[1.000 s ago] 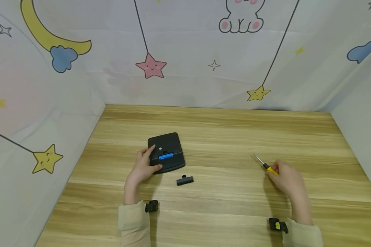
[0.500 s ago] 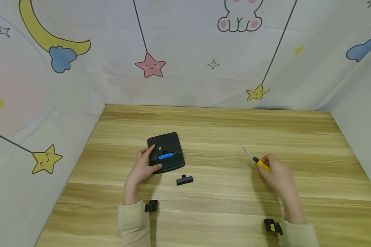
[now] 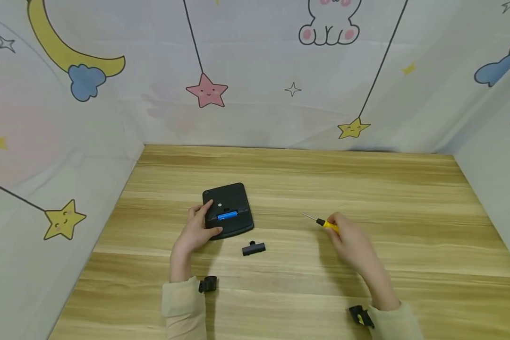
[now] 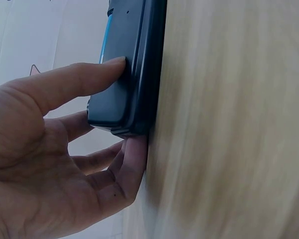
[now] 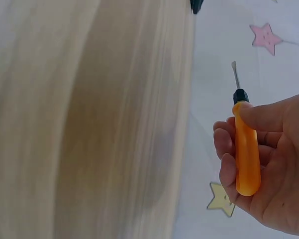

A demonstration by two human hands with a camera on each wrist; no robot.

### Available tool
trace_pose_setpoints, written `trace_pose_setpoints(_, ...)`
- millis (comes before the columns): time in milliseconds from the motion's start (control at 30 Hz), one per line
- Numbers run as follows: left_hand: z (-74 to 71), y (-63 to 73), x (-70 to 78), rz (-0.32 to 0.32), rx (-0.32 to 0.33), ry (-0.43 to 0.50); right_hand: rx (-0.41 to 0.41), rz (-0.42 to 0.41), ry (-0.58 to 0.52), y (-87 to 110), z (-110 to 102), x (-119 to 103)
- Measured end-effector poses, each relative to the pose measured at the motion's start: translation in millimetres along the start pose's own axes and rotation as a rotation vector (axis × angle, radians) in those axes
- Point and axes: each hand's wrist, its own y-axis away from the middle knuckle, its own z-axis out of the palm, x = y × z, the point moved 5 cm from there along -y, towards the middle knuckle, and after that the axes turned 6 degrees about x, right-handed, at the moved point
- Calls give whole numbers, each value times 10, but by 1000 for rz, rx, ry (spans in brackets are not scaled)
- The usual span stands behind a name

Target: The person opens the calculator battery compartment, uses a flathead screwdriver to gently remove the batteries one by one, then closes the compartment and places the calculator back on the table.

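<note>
A: Where's the device (image 3: 233, 198)?
B: Left of frame centre, flat, black. Blue cell (image 3: 227, 216) bare in its back, long axis nearly level, right end a touch higher. Left hand (image 3: 196, 231) nearer, gripping the device's left side.
A: Right hand (image 3: 350, 238)?
B: Right of centre, grasping the screwdriver (image 5: 247, 144). Tip points left, toward the device, well apart. Dark cover (image 3: 253, 249) lies just below the device.

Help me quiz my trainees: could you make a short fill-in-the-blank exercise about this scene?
1. The right hand holds the screwdriver by its ____.
2. The left hand holds the black device, whose exposed battery is coloured ____.
3. The loose dark cover lies nearer to the person's ____ hand than to the other.

Missing words: handle; blue; left.
</note>
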Motion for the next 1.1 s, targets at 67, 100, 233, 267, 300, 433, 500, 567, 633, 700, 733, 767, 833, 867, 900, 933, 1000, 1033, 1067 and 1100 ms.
trace_pose_setpoints(67, 2, -1, -1, -2, -1, 1, -18, -18, 6, -10, 49, -64)
trace_pose_setpoints(100, 3, -1, -1, -3, -1, 0, -24, -27, 8, -17, 69, -96)
trace_pose_setpoints(233, 4, 0, -3, -8, -1, 1, -29, -71, 20, -49, 131, -217)
trace_pose_setpoints(267, 4, 0, -3, -8, -1, 1, -31, -82, 20, -57, 144, -246)
trace_pose_setpoints(300, 3, -1, -3, -8, 0, 2, -31, -91, 22, -66, 156, -274)
trace_pose_setpoints(433, -1, -2, 1, -10, 2, 4, -39, -110, 12, -101, 203, -365)
trace_pose_setpoints(500, -3, -2, 1, -11, 3, 4, -41, -118, 8, -121, 230, -404)
trace_pose_setpoints(567, -5, -4, -2, -12, 4, 2, -48, -122, 1, -144, 257, -440)
trace_pose_setpoints(633, -5, -4, -5, -13, 3, 0, -53, -128, -3, -171, 287, -474)
trace_pose_setpoints(700, -5, -6, -9, -13, 3, -2, -62, -133, -4, -199, 321, -505)
trace_pose_setpoints(733, -5, -7, -10, -12, 3, -3, -65, -136, -7, -212, 338, -520)
trace_pose_setpoints(767, -4, -8, -11, -12, 3, -4, -66, -140, -8, -226, 351, -537)
trace_pose_setpoints(833, -3, -9, -13, -13, 4, -5, -66, -147, -12, -251, 376, -570)
trace_pose_setpoints(867, -3, -9, -12, -13, 5, -6, -69, -148, -19, -263, 384, -589)
trace_pose_setpoints(900, -3, -8, -12, -13, 6, -7, -70, -146, -25, -275, 390, -606)
trace_pose_setpoints(933, -2, -8, -10, -11, 6, -6, -72, -147, -31, -287, 397, -622)
trace_pose_setpoints(1000, -2, -5, -7, -9, 7, -6, -80, -143, -38, -310, 410, -654)
trace_pose_setpoints(1033, -1, -4, -4, -7, 7, -6, -85, -137, -39, -322, 415, -669)
trace_pose_setpoints(1067, -1, -3, -3, -6, 7, -5, -92, -133, -43, -333, 422, -685)
trace_pose_setpoints(1100, -1, -2, -2, -5, 7, -5, -97, -132, -44, -345, 429, -701)
